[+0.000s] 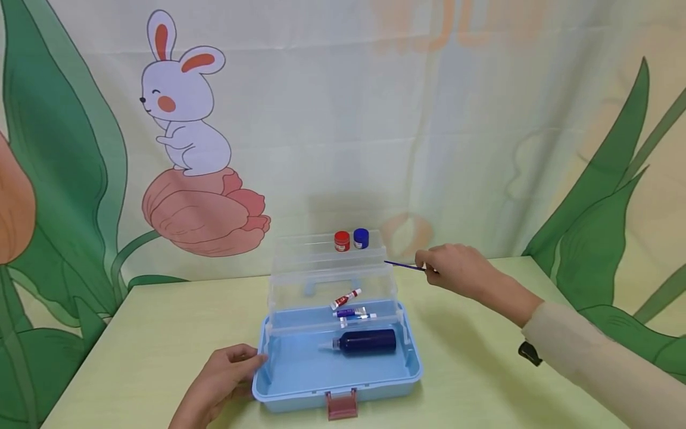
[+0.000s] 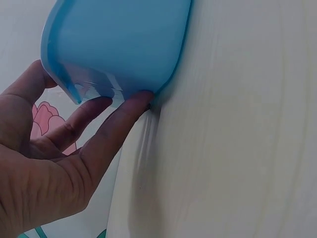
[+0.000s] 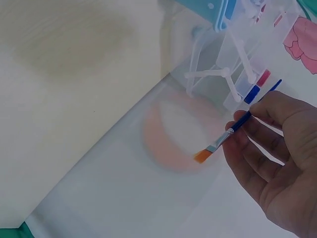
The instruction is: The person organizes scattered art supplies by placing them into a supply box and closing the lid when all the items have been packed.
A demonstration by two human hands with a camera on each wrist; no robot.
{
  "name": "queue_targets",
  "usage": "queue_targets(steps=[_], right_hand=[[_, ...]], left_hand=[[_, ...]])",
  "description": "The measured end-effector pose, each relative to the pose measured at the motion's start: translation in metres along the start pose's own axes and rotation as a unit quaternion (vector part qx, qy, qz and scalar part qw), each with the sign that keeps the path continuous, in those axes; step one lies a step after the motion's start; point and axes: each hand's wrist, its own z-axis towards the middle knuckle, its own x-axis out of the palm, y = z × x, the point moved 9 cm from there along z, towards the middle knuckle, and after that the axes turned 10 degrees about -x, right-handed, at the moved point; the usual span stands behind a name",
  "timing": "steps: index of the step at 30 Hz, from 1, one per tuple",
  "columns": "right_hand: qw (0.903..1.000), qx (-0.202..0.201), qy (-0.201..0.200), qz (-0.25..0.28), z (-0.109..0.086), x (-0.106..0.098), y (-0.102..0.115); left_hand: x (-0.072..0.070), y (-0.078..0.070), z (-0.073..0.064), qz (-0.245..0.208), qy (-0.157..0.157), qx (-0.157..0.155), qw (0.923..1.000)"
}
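My right hand pinches a paintbrush with a blue handle, silver ferrule and orange bristles. In the head view the handle points left, its end overlapping the right side of the raised clear trays. These trays belong to an opened light blue storage box. My left hand grips the box's left end, fingertips at its wall and rim. Inside the box lies a dark blue bottle with a pale nozzle. A red paint tube and a purple paint tube lie on the trays.
On the top tray stand a red-lidded jar and a blue-lidded jar. A reddish latch hangs at the box front. The pale table meets a printed cloth backdrop behind the box.
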Motion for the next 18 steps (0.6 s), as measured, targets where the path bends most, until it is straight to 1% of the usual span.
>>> queue_targets(steps=[3,9,15,18], right_hand=[[1.0000,0.000,0.001,0.003,0.006,-0.001,0.002],[1.0000,-0.005,0.007,0.003,0.014,-0.001,0.005],[0.9999,-0.014,0.003,-0.002,0.024,-0.006,0.008],[0.9998,-0.017,0.009,-0.003,0.031,-0.007,0.009]], left_hand=[[-0.002,0.000,-0.001,-0.003,-0.001,0.005,1.0000],[-0.001,0.001,0.000,0.001,0.000,0.003,1.0000],[0.000,0.001,-0.001,-0.009,0.030,0.011,0.9995],[0.000,0.000,-0.002,-0.011,0.041,0.012,0.9990]])
